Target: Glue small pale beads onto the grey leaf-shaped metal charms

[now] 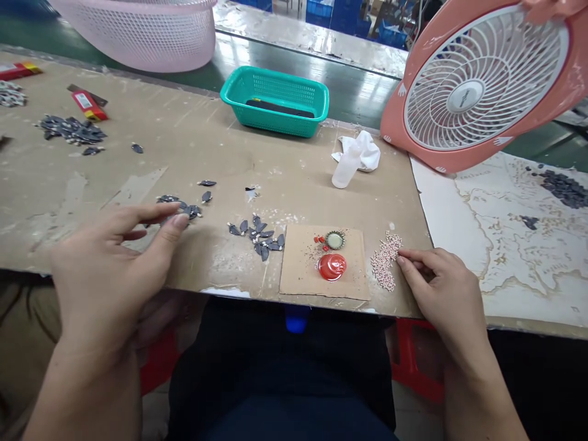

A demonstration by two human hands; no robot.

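My left hand [117,254] is over a small group of dark grey leaf-shaped pieces [193,211], its thumb and fingers apart. More such pieces with pale tips [261,239] lie scattered between that hand and a cardboard square [294,282]. On the cardboard are a red, glossy round dish [332,267], a bottle cap [335,239] and tiny red bits [320,240]. My right hand [443,288] pinches thumb and index finger together at the edge of a pile of tiny pinkish beads [384,263]. Whatever is between those fingertips is too small to make out.
Behind stand a green basket [275,125] with a dark bar inside, a pink basket [138,37] and an orange fan [395,116]. A translucent cup [345,171] leans by white tissue [367,150]. Another dark-piece pile [71,130] lies left; a printed sheet [459,245] lies right.
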